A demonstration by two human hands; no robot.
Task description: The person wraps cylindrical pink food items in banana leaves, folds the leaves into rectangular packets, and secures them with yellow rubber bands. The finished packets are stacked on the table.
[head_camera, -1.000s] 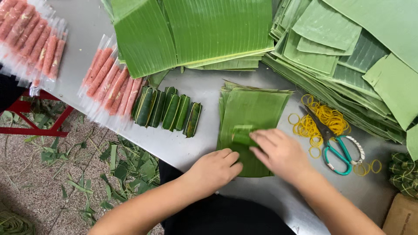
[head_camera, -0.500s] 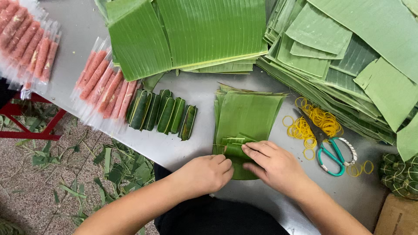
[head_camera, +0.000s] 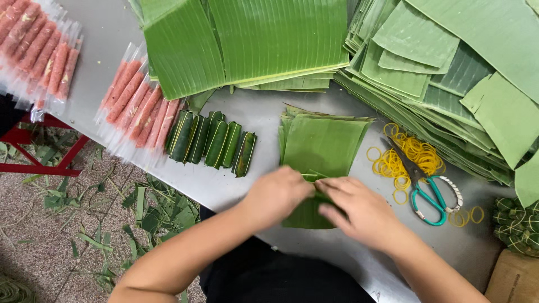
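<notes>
A small stack of cut green leaf pieces (head_camera: 323, 143) lies on the metal table (head_camera: 264, 115). My left hand (head_camera: 278, 193) and my right hand (head_camera: 359, 210) meet over its near end, both pinching a folded leaf roll (head_camera: 311, 178); whatever is inside the fold is hidden. Left of my hands stands a row of several finished green leaf-wrapped rolls (head_camera: 212, 143).
Pink sausages in clear sleeves (head_camera: 137, 106) lie left, with more (head_camera: 39, 53) at the far left. Big leaf stacks (head_camera: 247, 42) (head_camera: 449, 73) fill the back. Yellow rubber bands (head_camera: 412, 154), teal-handled scissors (head_camera: 426, 191), tied green bundles (head_camera: 516, 227) and a cardboard box (head_camera: 514, 280) sit right. Leaf scraps (head_camera: 140, 213) litter the floor.
My two hands came together over the near end of the leaf stack; the left slid right onto the leaf and both folded the top leaf into a roll.
</notes>
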